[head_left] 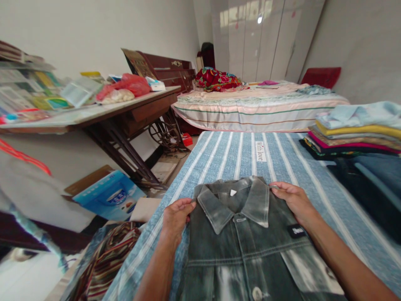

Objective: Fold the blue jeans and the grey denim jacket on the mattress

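A grey-green denim jacket [216, 246] with washed-out pale patches lies front up, its collar [257, 205] pointing away from me. My left hand [176, 219] pinches the jacket's left shoulder edge between thumb and fingers. At the opposite shoulder, my right hand [291, 200] is closed on the fabric in the same manner. A small dark label and a pale pocket flap show on the jacket's right chest. The lower part of the jacket runs out of view at the bottom. Under it is a blue striped bedspread [216, 156].
Folded clothes [357, 129] are stacked at the right, with dark trousers [366, 192] in front. A cluttered sewing-machine table [81, 119] stands left, a blue box [109, 194] below it. Striped cloth [109, 255] lies beside the bed. Another bed [266, 108] is behind.
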Demonstrator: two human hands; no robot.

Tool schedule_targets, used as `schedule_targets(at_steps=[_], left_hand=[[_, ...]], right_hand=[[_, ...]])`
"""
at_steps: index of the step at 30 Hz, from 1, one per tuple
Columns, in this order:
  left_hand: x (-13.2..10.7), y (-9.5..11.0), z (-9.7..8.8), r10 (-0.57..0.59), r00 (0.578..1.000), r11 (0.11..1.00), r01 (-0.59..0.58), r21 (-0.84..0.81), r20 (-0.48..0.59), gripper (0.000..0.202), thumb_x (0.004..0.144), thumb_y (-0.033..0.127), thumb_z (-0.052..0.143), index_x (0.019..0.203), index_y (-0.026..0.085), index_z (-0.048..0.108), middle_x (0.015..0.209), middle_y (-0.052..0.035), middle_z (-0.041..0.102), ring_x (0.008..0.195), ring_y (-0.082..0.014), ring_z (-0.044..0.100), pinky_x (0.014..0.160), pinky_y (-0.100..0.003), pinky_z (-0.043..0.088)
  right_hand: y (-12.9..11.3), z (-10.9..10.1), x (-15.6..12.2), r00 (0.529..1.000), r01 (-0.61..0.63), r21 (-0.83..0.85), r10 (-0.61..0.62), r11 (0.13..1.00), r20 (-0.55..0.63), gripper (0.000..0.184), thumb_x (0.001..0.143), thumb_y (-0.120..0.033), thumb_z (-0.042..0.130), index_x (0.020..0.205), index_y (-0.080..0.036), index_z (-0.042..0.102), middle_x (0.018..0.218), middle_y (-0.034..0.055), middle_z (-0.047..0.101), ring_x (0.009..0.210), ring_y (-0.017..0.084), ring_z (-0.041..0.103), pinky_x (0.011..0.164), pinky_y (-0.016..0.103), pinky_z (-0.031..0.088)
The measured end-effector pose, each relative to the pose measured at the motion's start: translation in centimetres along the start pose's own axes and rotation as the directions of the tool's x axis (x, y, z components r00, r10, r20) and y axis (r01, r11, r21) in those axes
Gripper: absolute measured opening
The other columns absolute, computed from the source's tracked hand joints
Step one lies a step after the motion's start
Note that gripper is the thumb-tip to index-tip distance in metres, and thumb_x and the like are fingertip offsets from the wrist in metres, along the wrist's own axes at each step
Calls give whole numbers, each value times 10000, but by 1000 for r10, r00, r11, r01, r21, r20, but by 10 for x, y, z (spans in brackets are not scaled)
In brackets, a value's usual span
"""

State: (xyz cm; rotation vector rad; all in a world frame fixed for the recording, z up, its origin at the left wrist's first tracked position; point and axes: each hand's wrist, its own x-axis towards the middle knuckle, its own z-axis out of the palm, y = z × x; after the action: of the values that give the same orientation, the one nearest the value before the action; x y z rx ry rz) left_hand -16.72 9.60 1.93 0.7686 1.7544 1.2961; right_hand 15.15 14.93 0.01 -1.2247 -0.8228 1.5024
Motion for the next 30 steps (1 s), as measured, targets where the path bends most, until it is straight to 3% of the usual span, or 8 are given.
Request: schedule_targets(at_steps=[9, 16, 30], left_hand=[[3, -4, -1, -1, 1000, 1000, 1, -9, 32, 383, 525, 346, 759, 818, 130, 639, 586, 11, 619, 481, -97, 496, 459, -210, 344], [4, -6, 0, 9, 1000, 1000, -9, 9, 18, 393, 532, 369, 760, 819, 127, 642, 586, 12, 616, 474, -98, 489, 450, -211, 331], [2, -2, 2, 10, 1000, 999, -10, 42, 10, 427, 501, 410, 777, 804, 136, 654, 595, 4, 629, 472, -111, 507, 452, -221, 333]], right_hand=[[4, -5, 3, 999, -8, 12, 7, 1000, 50, 377, 550, -367, 804, 865, -187, 702, 687, 32, 710, 608, 199, 649, 606, 304, 491], [2, -4, 2, 996, -2, -80, 9, 997, 88, 511, 544, -392, 817, 993, -214, 650, 720, 12, 711, 627, 208, 655, 598, 313, 492], [-1, -1, 0, 995, 31, -73, -23, 997, 97, 529, 541, -405, 806, 1008, -226, 631, 751, 25, 715, 620, 224, 656, 595, 334, 487]])
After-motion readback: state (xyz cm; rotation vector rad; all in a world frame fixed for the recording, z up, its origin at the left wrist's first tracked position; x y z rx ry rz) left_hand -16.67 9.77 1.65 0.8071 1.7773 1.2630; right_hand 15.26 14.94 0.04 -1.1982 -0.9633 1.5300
